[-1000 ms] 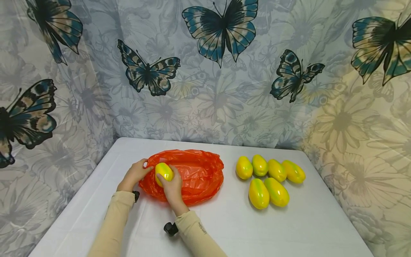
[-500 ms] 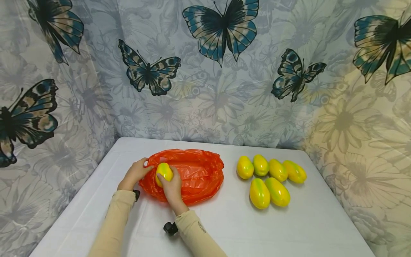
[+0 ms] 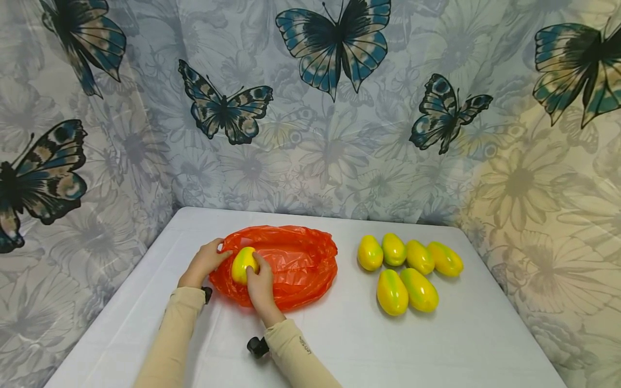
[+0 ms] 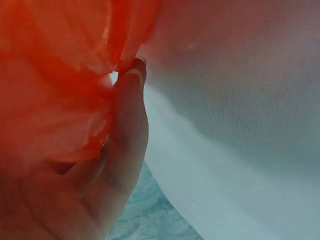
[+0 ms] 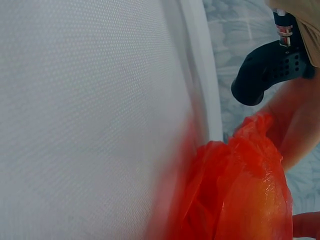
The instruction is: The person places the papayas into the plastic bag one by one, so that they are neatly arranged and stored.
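Observation:
A red plastic bag (image 3: 301, 264) lies spread open on the white table, its rim bunched up all round. At the bag's left rim, my left hand (image 3: 201, 264) pinches the plastic between thumb and fingers; the left wrist view shows the fingers (image 4: 129, 125) along the outside of the film. My right hand (image 3: 262, 285) holds a glossy yellow mango (image 3: 242, 265) over the left part of the bag's mouth, thumb on its right side. In the right wrist view the bag's side (image 5: 250, 200) covers the lower right, and the right hand's grip is out of sight.
Several more yellow mangoes (image 3: 392, 292) with green streaks rest in two loose rows on the table (image 3: 466, 345), right of the bag. A floral cloth with printed butterflies (image 3: 335, 43) hangs behind and at both sides. A black wrist camera (image 3: 257, 346) juts from the right sleeve.
The mango has turned in my right hand and shifted slightly left over the bag, with the thumb now at its right side. My left hand keeps its place on the rim.

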A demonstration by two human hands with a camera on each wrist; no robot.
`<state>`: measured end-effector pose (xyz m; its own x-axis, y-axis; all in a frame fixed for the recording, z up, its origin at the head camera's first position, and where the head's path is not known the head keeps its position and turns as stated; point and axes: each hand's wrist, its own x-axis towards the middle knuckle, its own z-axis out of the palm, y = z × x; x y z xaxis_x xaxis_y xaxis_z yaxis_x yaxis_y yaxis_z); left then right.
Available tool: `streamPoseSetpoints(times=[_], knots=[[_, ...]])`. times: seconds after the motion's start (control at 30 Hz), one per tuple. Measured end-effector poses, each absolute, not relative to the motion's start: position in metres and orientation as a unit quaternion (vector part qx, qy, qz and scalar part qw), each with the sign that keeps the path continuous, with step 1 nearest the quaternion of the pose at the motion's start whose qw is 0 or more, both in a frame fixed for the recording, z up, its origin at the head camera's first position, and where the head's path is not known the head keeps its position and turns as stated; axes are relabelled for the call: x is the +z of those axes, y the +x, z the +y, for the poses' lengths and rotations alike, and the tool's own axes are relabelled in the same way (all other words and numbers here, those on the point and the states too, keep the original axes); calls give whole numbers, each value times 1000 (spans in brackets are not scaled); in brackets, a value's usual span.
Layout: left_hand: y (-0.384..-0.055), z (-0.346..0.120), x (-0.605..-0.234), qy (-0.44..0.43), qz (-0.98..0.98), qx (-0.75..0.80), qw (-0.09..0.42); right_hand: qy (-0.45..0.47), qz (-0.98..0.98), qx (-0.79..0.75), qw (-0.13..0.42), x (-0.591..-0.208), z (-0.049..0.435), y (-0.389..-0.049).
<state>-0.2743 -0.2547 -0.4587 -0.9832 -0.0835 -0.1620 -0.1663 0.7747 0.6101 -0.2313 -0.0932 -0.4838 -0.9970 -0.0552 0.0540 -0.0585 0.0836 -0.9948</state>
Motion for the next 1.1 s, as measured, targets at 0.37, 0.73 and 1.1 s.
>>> streamPoseSetpoints(times=[0.37, 0.73, 1.1], knots=[[-274, -253, -458, -68, 937, 337, 63, 45, -746, 664, 13, -488, -92, -236], [-272, -252, -457, -65, 938, 335, 60, 39, -740, 672, 2, -487, -89, -234], [-270, -253, -454, -71, 938, 333, 62, 34, -724, 689, 3, -484, -85, -237]])
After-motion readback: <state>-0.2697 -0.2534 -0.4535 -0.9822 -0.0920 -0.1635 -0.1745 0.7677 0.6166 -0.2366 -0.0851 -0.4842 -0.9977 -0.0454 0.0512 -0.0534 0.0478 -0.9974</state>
